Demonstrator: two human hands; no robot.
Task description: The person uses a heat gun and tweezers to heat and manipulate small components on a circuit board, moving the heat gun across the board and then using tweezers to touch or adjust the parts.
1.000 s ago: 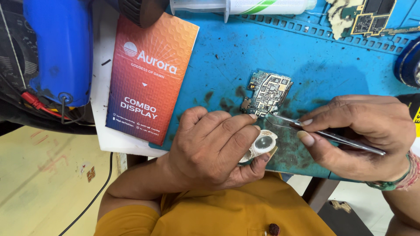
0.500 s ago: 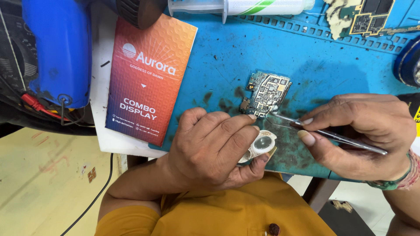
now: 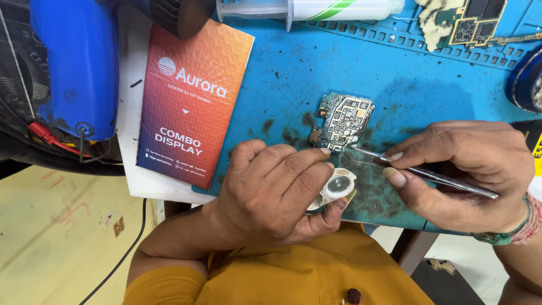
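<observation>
A small green circuit board [image 3: 345, 120] lies on the stained blue work mat [image 3: 293, 85]. My left hand [image 3: 276, 189] rests on the mat just below the board, its fingertips at the board's lower edge, and it grips a small white round magnifier [image 3: 337, 186] between thumb and fingers. My right hand [image 3: 466, 169] holds thin metal tweezers [image 3: 418, 172] like a pen. The tweezer tips touch the board's lower right corner.
An orange-and-purple flat box [image 3: 189, 104] lies left of the board. A blue hot-air tool [image 3: 79, 62] sits at the far left, a syringe tube [image 3: 316, 8] along the top, another circuit board [image 3: 474, 22] at top right, a dark round container [image 3: 528, 79] at the right edge.
</observation>
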